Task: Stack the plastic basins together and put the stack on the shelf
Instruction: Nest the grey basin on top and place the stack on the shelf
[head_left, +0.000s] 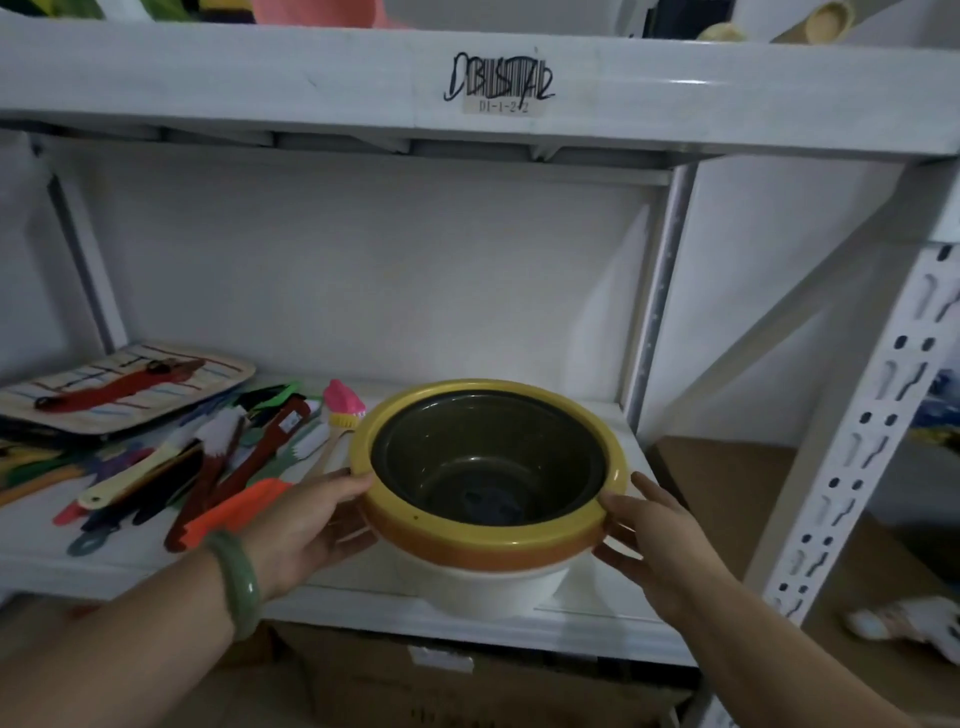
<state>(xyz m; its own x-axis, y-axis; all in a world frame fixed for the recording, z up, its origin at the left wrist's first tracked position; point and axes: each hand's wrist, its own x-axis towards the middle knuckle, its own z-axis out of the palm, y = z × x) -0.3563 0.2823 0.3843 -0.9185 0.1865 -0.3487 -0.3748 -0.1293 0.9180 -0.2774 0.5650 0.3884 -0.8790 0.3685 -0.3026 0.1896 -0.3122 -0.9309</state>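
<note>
Stack of nested basins, yellow rim uppermost, sits at the front edge of the white shelf. Left hand and right hand grip its opposite sides, fingers curled. Brushes lie well left.

Two bare forearms and hands, one bangle

The left hand and right hand carry no gloves or rings that can be made out, and both forearms are uncovered, with no sleeve showing as far as the lower edge of the frame. Around the left wrist, in the lower left of the frame, sits a smooth, thick, rounded bangle of pale, cloudy green with a soft sheen. The right wrist is bare. Fingernails look short and plain, though blur hides detail.
</note>
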